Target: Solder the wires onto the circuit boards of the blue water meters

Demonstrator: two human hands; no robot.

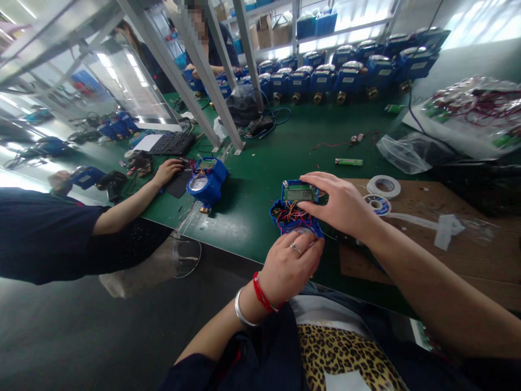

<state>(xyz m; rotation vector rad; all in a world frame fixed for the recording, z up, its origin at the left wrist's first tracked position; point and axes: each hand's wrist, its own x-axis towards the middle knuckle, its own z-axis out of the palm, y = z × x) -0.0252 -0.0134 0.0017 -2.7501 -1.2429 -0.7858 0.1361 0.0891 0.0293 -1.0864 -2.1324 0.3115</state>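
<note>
An open blue meter housing (285,216) full of red and orange wires sits at the near edge of the green table (260,174). My left hand (290,267), with a ring and red wrist cord, grips the housing's near end. My right hand (341,203) pinches the small green circuit board with a grey display (299,192) above the wires.
A co-worker's hand (166,171) rests by another blue meter (207,182) to the left. Rows of blue meters (325,76) line the far table. Tape rolls (383,186) lie on a cardboard sheet (448,239) at right, near plastic bags (411,152).
</note>
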